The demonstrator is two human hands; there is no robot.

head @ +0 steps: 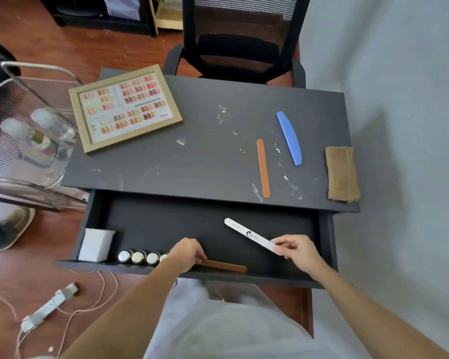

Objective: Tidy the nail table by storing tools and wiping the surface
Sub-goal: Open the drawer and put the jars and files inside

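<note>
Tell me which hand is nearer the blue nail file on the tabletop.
Right. The right hand is over the open drawer, pinching the white file, below the blue nail file. The left hand is farther left in the drawer, on an orange file.

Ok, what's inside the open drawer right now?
In the drawer: a white box at the left, a row of silver-capped bottles, and an orange file held by the left hand. The right hand holds a white file over it. The left arm hides the row's end.
</note>
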